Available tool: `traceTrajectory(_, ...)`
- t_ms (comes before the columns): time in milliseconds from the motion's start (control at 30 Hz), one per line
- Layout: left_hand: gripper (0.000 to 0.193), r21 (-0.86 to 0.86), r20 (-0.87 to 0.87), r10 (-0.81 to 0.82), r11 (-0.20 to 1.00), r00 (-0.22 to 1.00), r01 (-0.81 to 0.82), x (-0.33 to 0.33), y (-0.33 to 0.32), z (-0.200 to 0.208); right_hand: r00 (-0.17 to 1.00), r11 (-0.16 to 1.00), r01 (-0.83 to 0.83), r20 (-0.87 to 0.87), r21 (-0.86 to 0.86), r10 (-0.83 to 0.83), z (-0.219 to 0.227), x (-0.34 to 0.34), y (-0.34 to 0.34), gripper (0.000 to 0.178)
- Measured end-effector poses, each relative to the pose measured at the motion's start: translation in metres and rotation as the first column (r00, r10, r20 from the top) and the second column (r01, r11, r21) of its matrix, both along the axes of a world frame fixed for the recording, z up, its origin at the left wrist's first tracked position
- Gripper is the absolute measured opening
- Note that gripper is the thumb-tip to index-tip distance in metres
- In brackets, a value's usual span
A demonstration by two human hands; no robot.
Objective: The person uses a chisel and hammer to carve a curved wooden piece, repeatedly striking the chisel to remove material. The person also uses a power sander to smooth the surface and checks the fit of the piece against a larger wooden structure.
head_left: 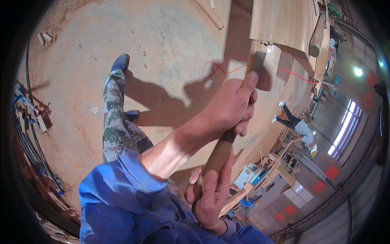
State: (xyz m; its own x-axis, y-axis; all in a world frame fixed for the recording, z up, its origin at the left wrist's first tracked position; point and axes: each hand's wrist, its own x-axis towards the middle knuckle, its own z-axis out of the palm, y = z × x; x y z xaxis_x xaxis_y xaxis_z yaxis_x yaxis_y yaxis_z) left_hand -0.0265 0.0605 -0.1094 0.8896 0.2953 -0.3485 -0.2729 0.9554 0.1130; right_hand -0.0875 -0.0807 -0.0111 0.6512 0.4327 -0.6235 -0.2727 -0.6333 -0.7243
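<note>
A wide chisel (219, 153) with a wooden handle points away from me, its dark blade lying along the projecting end (271, 67) of a pale timber beam (280, 22). My left hand (231, 103) is closed around the blade's lower part and the neck of the chisel, the thumb stretched along the blade. Lower down, my right hand (211, 199) grips the handle, fingers on both sides of it. Where the cutting edge meets the wood is hard to make out. On the beam rests another wooden-handled tool (317, 38).
A thin red cord (219, 70) loops on the floor beneath the beam. My leg (115, 110) stands at left. Hoses and wood offcuts (42, 122) lie at the far left. Beyond, a person (300, 127) stands near a bench (268, 173) with a light-blue box (245, 175).
</note>
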Motion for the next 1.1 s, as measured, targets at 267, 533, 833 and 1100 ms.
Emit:
traceTrajectory(267, 0.049, 0.049, -0.006, 0.033, 0.998, 0.999, -0.033, 0.005, 0.005, -0.004, 0.999, 0.999, 0.03, -0.03, 0.044, -0.029, -0.004, 0.006, 0.007, 0.064)
traceTrajectory(533, 0.051, 0.082, -0.06, 0.064, 0.995, 0.996, -0.059, 0.009, 0.016, -0.005, 0.996, 0.996, -0.089, 0.029, 0.008, 0.089, -0.011, 0.015, 0.008, 0.059)
traceTrajectory(833, 0.057, 0.132, -0.013, 0.003, 0.991, 1.0, -0.001, 0.003, 0.016, -0.016, 1.0, 1.0, 0.003, -0.003, 0.023, -0.003, -0.021, -0.001, 0.016, 0.059)
traceTrajectory(1100, 0.055, 0.11, -0.01, -0.016, 0.994, 1.0, 0.017, -0.001, 0.018, -0.011, 1.0, 0.999, 0.006, 0.003, 0.038, -0.006, -0.02, -0.004, 0.016, 0.059)
